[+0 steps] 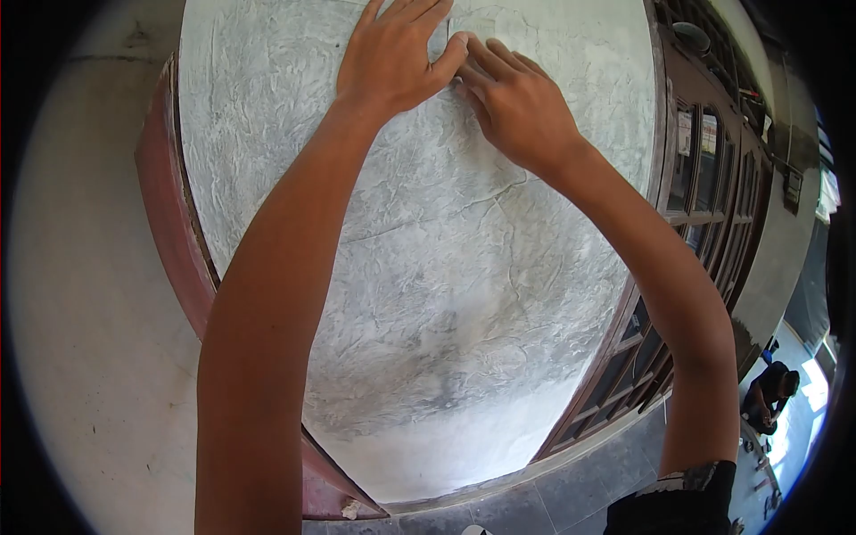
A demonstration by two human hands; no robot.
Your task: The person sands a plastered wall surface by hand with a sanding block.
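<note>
Both my hands are raised against a grey-white wall panel (428,294) with a rough, wrinkled, cracked surface. My left hand (392,55) lies flat on its upper part, fingers stretched upward and partly cut off by the frame's top edge. The left thumb reaches right, to the fingertips of my right hand (524,107). That hand is bent toward the left, with thumb and index fingertip close together at the surface. A tiny pale spot shows at those tips; what they pinch, if anything, I cannot make out.
A reddish-brown wooden frame (169,196) borders the panel on the left, beside a plain pale wall (89,294). Brown glazed window frames (704,169) stand at right. Below are grey floor tiles (571,486). Another person (769,397) sits low at far right, near scattered small items.
</note>
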